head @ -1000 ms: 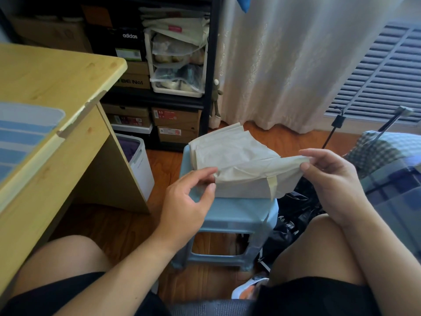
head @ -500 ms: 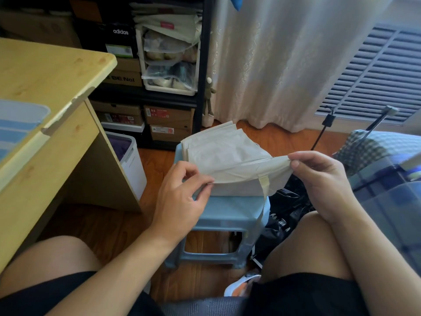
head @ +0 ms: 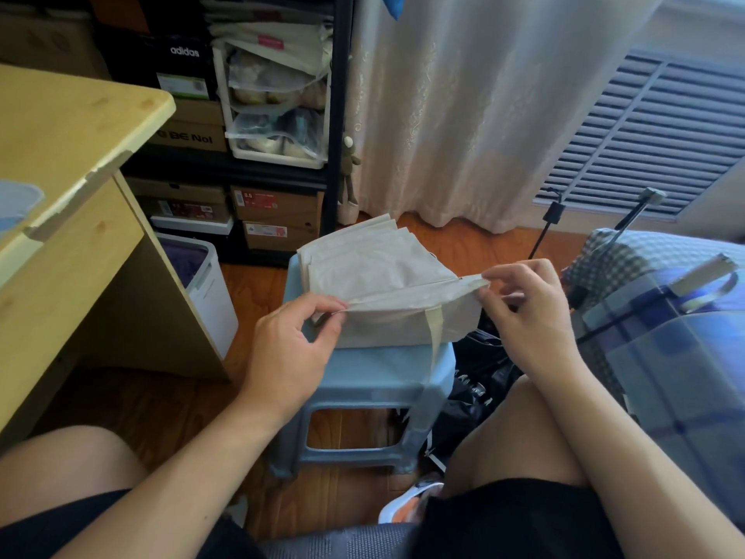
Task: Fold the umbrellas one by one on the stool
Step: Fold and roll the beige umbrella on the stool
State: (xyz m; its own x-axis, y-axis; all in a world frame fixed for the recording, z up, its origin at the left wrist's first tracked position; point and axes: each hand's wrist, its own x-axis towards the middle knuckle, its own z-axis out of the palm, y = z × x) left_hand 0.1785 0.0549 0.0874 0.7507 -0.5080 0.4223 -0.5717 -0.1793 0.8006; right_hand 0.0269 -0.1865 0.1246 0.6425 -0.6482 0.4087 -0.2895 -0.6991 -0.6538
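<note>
A beige umbrella (head: 379,276) is laid on top of a light blue plastic stool (head: 387,373), with its cloth pressed into flat folds. One fold is held up in a tight line between the two hands. Its left end is pinched by the left hand (head: 294,349) between thumb and fingers. Its right end is pinched by the right hand (head: 528,312) between thumb and first finger, with the other fingers spread out. A beige strap (head: 436,332) is hung down from the umbrella over the front of the stool. The stool is set on a wooden floor (head: 169,405) between the person's bare knees. A black bag (head: 479,381) is seen on the floor just right of the stool. A wooden desk (head: 68,155) is seen at the left, and a white bin (head: 209,292) is set beside it. A checked blue cloth (head: 661,340) is seen at the right. Shoe boxes are kept on a black shelf (head: 338,115) behind, beside a pale curtain (head: 483,115)
</note>
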